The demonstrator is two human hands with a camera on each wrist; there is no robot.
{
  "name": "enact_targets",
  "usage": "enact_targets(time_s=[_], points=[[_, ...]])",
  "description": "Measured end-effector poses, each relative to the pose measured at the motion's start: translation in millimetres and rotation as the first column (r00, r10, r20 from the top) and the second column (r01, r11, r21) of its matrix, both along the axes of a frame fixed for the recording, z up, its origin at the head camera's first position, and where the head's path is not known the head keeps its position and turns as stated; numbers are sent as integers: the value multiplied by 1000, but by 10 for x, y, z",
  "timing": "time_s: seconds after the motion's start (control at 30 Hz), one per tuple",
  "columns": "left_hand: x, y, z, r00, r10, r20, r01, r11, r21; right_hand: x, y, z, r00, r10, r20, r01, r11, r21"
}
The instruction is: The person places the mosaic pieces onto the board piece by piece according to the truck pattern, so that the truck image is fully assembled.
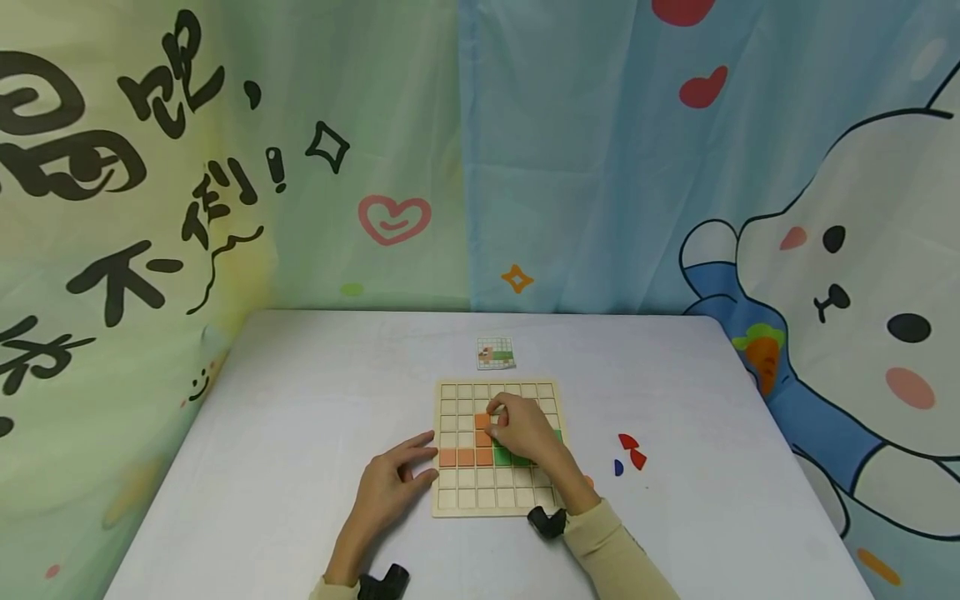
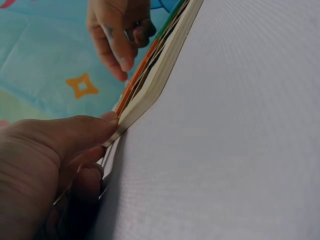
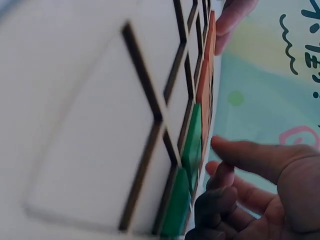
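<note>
A square wooden grid board (image 1: 465, 499) lies on the table, with orange square tiles (image 1: 447, 457) in a row and a short column, and green square tiles (image 1: 502, 456) beside them. My left hand (image 1: 393, 483) touches the board's left edge with spread fingers; in the left wrist view, its thumb (image 2: 75, 132) lies against the corner. Over the middle of the board is my right hand (image 1: 525, 429), thumb and index fingertips apart beside the upper orange tiles. No tile shows between its fingertips in the right wrist view, where the other fingers (image 3: 217, 200) are bent.
Behind the board lies a small card (image 1: 496, 353) with a coloured grid picture. To the right are red pieces (image 1: 628, 442) and a blue piece (image 1: 618, 467). An orange piece (image 1: 588, 481) is partly hidden by the right forearm. A printed curtain (image 1: 592, 167) hangs behind the table (image 1: 300, 400).
</note>
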State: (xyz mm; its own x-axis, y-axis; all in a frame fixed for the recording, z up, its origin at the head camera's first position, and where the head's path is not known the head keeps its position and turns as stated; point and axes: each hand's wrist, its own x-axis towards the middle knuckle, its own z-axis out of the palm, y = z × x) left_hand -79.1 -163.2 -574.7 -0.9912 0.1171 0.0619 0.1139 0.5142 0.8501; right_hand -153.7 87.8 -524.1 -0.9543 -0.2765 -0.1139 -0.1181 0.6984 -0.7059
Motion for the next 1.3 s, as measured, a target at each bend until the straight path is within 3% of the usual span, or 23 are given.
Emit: enact_targets(time_s=[0.47, 0.7, 1.0, 1.3], points=[[1, 4, 6, 1000, 1, -15, -2, 1000, -18, 177, 358, 259, 999, -6, -48, 4, 1000, -27], [1, 0, -6, 1000, 1, -22, -1, 1000, -8, 266, 612, 307, 997, -64, -32, 64, 998, 4], [1, -2, -16, 1000, 1, -8, -1, 1000, -16, 395, 929, 308, 996, -87, -38, 87, 996, 15], [-7, 2, -27, 1000, -3, -30, 2, 1000, -12, 450, 1263, 210, 984, -174, -33, 177, 980, 92]])
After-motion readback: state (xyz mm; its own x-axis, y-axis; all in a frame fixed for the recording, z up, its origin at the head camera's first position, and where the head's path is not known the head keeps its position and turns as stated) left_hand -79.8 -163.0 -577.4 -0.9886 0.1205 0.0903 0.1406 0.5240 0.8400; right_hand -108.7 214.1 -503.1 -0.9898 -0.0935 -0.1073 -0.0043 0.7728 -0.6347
